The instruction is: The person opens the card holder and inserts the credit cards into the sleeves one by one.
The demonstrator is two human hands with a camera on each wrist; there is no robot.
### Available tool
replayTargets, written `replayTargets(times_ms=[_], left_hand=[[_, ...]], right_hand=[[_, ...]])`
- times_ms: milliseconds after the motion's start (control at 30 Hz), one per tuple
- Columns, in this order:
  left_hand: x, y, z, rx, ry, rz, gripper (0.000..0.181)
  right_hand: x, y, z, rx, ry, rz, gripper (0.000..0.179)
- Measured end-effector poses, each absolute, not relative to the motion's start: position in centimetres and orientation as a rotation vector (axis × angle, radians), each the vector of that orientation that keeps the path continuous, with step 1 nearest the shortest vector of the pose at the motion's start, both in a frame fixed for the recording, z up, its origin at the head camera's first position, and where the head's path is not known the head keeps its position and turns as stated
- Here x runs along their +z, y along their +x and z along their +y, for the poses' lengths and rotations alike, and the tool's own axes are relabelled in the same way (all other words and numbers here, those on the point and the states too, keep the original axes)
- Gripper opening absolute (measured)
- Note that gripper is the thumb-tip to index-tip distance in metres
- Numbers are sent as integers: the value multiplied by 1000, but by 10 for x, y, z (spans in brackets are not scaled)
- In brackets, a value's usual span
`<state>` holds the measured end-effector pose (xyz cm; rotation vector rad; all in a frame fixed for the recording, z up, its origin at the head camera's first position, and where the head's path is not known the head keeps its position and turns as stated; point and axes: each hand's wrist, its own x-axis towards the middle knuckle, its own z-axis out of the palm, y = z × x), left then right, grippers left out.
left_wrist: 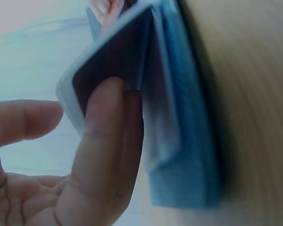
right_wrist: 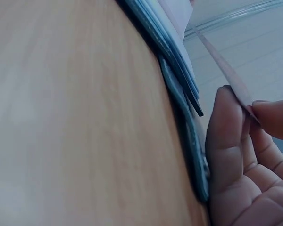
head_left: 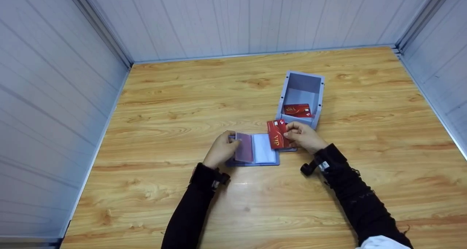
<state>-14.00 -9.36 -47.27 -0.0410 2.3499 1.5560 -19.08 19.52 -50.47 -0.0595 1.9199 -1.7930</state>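
Observation:
A blue card holder (head_left: 265, 164) lies open on the wooden table, with clear plastic sleeves inside. My left hand (head_left: 222, 149) is at its left side and pinches a sleeve page (left_wrist: 115, 59) between thumb and fingers, lifting it away from the cover. Dark reddish contents show through this page. To its right lies a whitish page (head_left: 264, 148). Between thumb and fingers, my right hand (head_left: 305, 136) holds a red VIP card (head_left: 276, 133) by its edge, over the holder's right part. The right wrist view shows this card (right_wrist: 226, 70) edge-on, tilted above the holder.
Just beyond my right hand stands a grey open-topped box (head_left: 321, 92), with a red card (head_left: 297, 109) lying inside near its front. Pale panel walls (head_left: 233, 22) border the table (head_left: 182, 95) at the back and both sides.

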Motion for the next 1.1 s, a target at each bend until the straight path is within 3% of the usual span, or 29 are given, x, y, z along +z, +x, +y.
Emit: replayTargets(times_ms=[333,1100], left_hand=[[-481,-144,-98,1548,-101,2397,21],[-483,-143,-98,1543,-145,2402,19]], right_hand=[[-503,-190,194,-1807,-66,1913,11],[-490,-185,162,-1765,-13,1956,19]])
